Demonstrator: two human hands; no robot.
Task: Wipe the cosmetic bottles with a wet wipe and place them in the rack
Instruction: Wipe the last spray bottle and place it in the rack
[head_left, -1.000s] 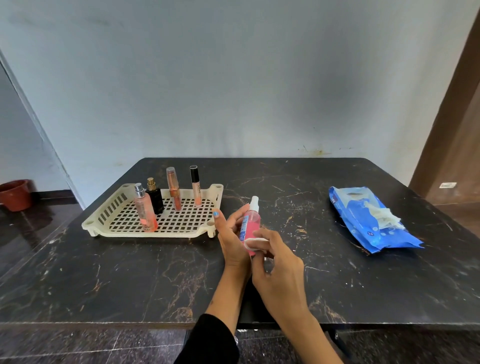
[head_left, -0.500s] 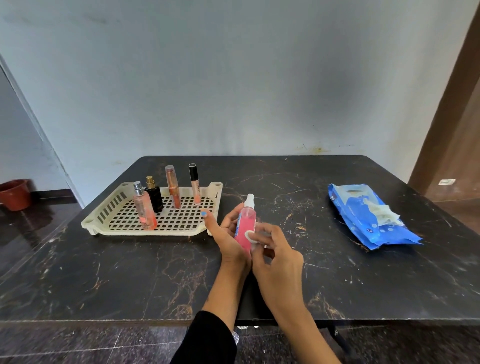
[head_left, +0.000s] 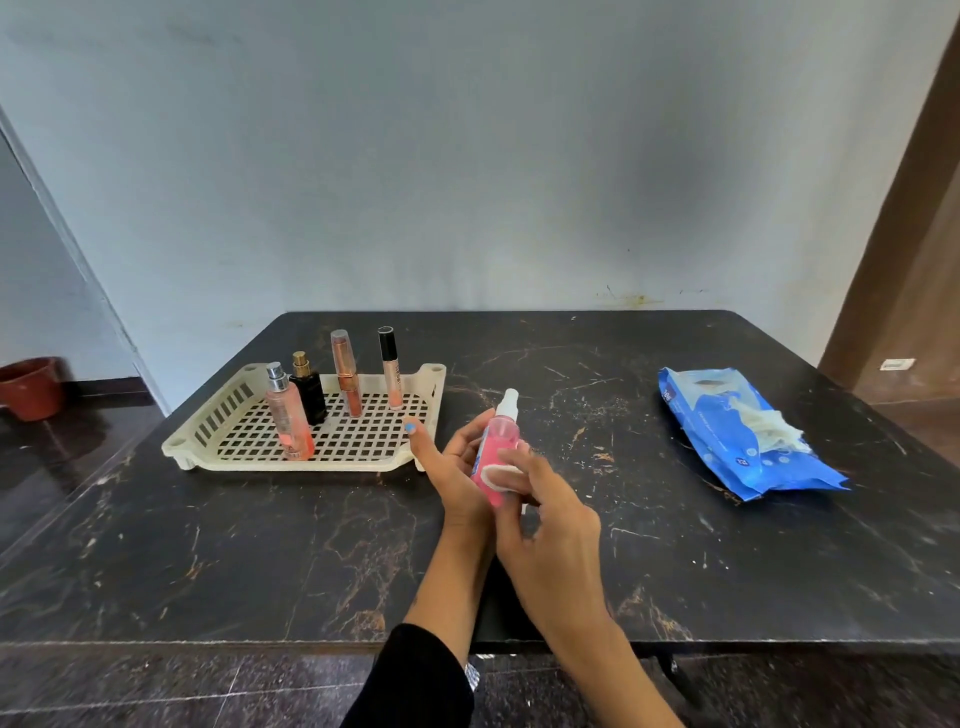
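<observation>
L hand (head_left: 457, 467) held a small pink plastic spray bottle w/ white nozzle (head_left: 494, 447) upright-ish, tilted slightly right, just above the black marble-veined desk (head_left: 208, 545). L grip: fingers curled round the bottle's back, thumb stuck out toward the rack, blue nail showing. R hand (head_left: 550, 530) sat just in front of & below the bottle, its grip pinching a small folded white wet wipe (head_left: 500, 472) against the bottle's lower body; R fingers curled over the wipe, touching the bottle. So bottle lay between both grips, L behind, R in front, nozzle poking clear above both.

Cream perforated plastic rack (head_left: 218, 415) stood on the desk to the left, its near right corner just beside the L thumb, not touching as far as I could tell. In the rack, all upright: a pale pink spray bottle w/ silver cap (head_left: 288, 415) nearest, a black bottle w/ gold cap (head_left: 307, 389) just behind it, a rose-gold tube (head_left: 347, 374), and a slim nude gloss tube w/ black cap (head_left: 389, 366) toward the back right.

Blue wet-wipe pack (head_left: 737, 436) lay flat on the desk well to the right, a white wipe sticking out of its opening. Black sleeve (head_left: 415, 675) on L arm. Terracotta pot (head_left: 31, 387) on the floor far left.
</observation>
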